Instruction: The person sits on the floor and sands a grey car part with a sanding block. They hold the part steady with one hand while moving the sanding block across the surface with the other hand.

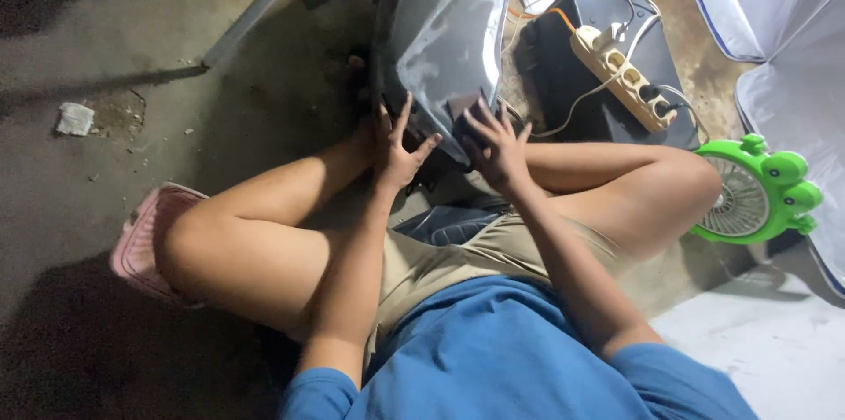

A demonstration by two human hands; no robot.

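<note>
Head view: a grey panel [440, 33] is pressed at its lower edge by both hands. Left hand [396, 151] fingers are spread flat; right hand [497, 151] fingers are curled on its edge.

The person wears a blue short-sleeved shirt [519, 358] and khaki shorts [458, 257]. Both forearms are bare below the sleeves, and both legs are bare below the shorts. A pink slipper [141, 239] is on one foot. Neither hand shows rings or gloves.
</note>
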